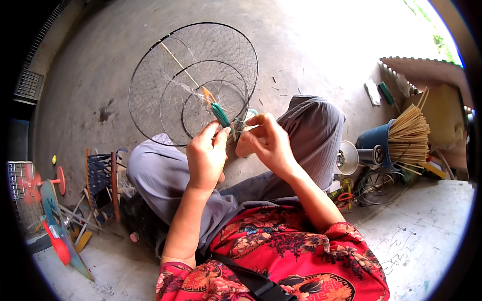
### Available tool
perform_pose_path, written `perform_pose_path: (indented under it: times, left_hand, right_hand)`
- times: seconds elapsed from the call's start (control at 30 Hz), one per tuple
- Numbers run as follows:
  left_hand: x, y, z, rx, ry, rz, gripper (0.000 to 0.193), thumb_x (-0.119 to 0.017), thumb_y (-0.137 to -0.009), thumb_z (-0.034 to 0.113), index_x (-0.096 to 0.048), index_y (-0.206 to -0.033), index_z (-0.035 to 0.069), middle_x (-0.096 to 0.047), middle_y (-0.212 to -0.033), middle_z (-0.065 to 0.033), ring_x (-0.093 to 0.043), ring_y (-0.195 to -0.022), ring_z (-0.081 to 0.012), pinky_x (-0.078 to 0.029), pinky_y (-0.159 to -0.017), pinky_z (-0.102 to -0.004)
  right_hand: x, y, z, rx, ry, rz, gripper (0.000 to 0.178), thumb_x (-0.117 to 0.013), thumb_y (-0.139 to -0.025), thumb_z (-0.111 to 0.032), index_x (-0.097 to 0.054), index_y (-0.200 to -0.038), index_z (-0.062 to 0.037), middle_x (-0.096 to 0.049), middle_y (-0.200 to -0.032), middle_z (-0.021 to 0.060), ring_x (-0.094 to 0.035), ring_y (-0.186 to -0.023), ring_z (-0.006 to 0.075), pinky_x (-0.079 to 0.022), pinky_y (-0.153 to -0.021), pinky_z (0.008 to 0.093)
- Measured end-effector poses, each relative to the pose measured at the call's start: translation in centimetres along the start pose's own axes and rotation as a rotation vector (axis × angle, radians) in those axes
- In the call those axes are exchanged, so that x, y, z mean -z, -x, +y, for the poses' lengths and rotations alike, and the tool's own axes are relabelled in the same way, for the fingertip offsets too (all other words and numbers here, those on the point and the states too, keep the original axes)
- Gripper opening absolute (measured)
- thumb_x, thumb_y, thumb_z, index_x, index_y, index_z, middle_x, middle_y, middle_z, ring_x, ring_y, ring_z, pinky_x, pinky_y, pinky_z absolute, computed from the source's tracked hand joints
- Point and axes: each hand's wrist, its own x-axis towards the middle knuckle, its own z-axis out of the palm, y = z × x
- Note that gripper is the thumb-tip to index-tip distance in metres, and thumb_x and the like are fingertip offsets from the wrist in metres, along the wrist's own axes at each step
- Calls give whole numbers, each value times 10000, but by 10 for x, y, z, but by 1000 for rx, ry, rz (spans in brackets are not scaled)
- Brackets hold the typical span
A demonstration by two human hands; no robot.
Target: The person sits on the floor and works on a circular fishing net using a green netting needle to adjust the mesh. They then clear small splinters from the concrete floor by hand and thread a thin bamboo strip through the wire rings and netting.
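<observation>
Pinching netting shuttle, near end, in left hand, with right hand curled just right; can't tell if pinching.

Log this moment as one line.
left hand: holding tan pointed shuttle wound with green | right hand: curled beside it, grip unclear | ahead: round black-framed mesh net | right: blue bucket, thin wooden sticks

Dark handwritten marks, some shaped like numerals, stand on the pale, smooth surface at the lower right, among fainter scribbles too small to read.
</observation>
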Motion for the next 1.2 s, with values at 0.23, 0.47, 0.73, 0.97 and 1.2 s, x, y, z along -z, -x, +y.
perform_pose_path:
  times: [0.23,0.47,0.73,0.97,1.2]
  left_hand:
    - [-5,-9,-9,-465,-379,220,296,-796,-1050,69,-818,-1345,71,-800,-892,-119,-679,-601,-151,-532,-566,-341]
    - [5,-12,-6,-52,83,8,189,-749,-1102,51,-843,-1259,6,-802,-929,-49,-596,-581,-37,-469,-514,-245]
    - [3,-11,0,1,122,4,189,-751,-1103,53,-837,-1265,8,-793,-914,-38,-581,-569,-37,-450,-494,-245]
    - [4,-16,-6,-453,64,30,252,-781,-1033,58,-811,-1273,-12,-842,-1077,-177,-820,-946,-267,-637,-840,-368]
    - [-8,-25,-24,-303,-82,140,98,-760,-1058,77,-811,-1125,27,-807,-916,-133,-787,-802,-284,-610,-732,-401]
  right_hand:
    - [-2,-69,-68,337,290,-79,220,-835,-1005,-227,-743,-1092,-46,-712,-982,130,-682,-839,337,-566,-777,427]
    - [43,-46,-32,517,549,257,155,-779,-1066,-266,-720,-1065,-124,-665,-959,23,-667,-838,174,-565,-664,346]
    - [28,-27,50,352,1192,-22,231,-773,-982,-237,-656,-1140,-116,-714,-981,132,-739,-962,364,-630,-775,472]
    - [-38,14,-66,821,787,-137,488,-744,-873,-53,-626,-1341,15,-676,-1082,177,-690,-1042,395,-581,-915,485]
    - [-2,33,-94,886,803,-91,198,-751,-935,-131,-682,-1091,-30,-679,-1174,172,-680,-1120,372,-547,-964,442]
